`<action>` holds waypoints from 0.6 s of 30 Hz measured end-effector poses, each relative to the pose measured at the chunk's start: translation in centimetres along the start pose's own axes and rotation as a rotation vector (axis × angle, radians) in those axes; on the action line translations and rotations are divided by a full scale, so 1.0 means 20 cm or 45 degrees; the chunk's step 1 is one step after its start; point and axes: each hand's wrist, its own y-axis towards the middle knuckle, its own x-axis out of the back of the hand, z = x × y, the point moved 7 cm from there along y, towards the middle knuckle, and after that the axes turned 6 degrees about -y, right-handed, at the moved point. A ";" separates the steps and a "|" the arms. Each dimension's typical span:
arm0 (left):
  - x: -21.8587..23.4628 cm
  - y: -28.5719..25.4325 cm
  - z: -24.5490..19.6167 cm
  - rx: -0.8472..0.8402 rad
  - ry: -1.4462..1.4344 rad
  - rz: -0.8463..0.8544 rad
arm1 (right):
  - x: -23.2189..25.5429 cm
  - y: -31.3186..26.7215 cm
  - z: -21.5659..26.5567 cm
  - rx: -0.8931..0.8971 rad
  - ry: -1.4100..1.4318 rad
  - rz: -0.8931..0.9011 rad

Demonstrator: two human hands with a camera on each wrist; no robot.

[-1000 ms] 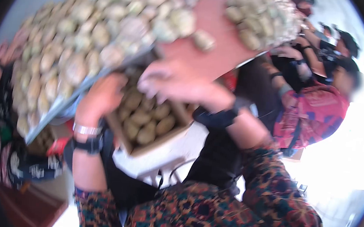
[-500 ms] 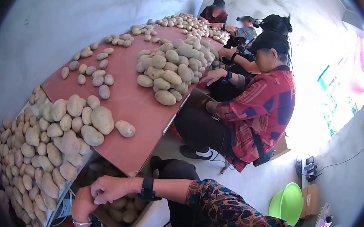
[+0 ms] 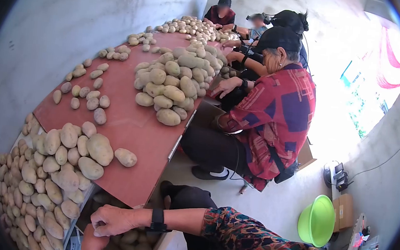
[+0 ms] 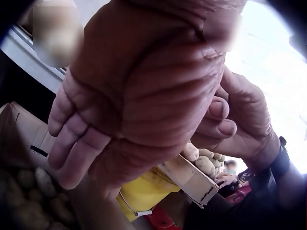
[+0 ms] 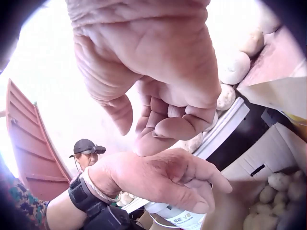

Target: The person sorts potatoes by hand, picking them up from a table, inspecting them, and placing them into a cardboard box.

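Note:
My left hand (image 4: 144,96) hovers over a cardboard box (image 5: 283,148), its fingers extended loosely and nothing in them. Just above it my right hand (image 3: 113,220) hangs with loosely curled fingers, also without a thing in its grasp. In the right wrist view, the right fingertips come right up to the back of the left hand (image 5: 158,177). Potatoes (image 3: 135,243) lie inside the box under both hands. Beside the box, a large heap of potatoes (image 3: 37,187) spreads along the near end of the red tabletop (image 3: 124,175).
One larger potato pile (image 3: 175,82) sits farther along the table, and loose potatoes (image 3: 88,91) lie toward the wall. To the right sits a person in a patterned red shirt (image 3: 277,112); more people are beyond. A green basin (image 3: 317,221) and a white bucket (image 5: 175,215) stand on the floor.
The head view has swung from the box up along the table, then shifted slightly. My hands, earlier apart over the box, have come close together above it.

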 end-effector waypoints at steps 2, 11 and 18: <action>-0.01 0.00 0.01 -0.018 -0.029 0.039 | 0.00 0.00 0.00 0.027 -0.019 0.001; 0.03 -0.02 -0.04 -0.038 -0.032 0.011 | -0.01 0.00 0.02 0.053 0.019 0.015; 0.04 -0.04 -0.06 -0.052 0.007 0.025 | -0.01 -0.01 0.03 0.036 0.002 0.023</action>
